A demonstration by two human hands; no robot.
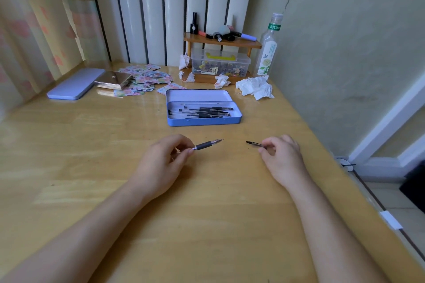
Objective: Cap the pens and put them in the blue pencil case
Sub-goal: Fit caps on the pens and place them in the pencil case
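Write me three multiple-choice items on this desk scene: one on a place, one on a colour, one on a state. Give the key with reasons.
1. Where does the open blue metal pencil case lie on the wooden desk?
A. Beyond both hands
B. Under the left forearm
C. On the small wooden shelf

2. What colour is the grip of the uncapped pen in the left hand?
A. Red
B. Black
C. Yellow

3. What is the state of the dark pen cap in the right hand?
A. Pushed onto the pen
B. Lying in the case
C. Held apart from the pen tip

Key: 1 A, the case sits farther up the desk than the hands. 2 B, the grip band is black. 3 C, bare desk shows between cap and tip.
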